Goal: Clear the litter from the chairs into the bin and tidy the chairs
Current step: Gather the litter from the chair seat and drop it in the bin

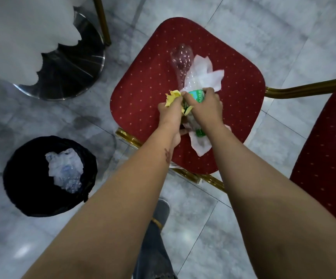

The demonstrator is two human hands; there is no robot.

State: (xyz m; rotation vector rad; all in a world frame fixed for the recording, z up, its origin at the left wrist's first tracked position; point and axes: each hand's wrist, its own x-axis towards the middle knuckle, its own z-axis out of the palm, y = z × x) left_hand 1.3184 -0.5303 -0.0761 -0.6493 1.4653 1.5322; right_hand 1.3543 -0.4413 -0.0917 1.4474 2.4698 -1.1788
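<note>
Red chair seat (143, 93), both hands' fingers (190, 97) curled around litter (201, 71).

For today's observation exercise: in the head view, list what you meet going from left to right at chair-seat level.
Black bin → yellow crumpled paper in the left hand → green-labelled bottle under the right hand → second red chair.

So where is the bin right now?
In the head view the bin stands on the floor at lower left, left of the red chair and below the steel base, with litter already inside.
</note>
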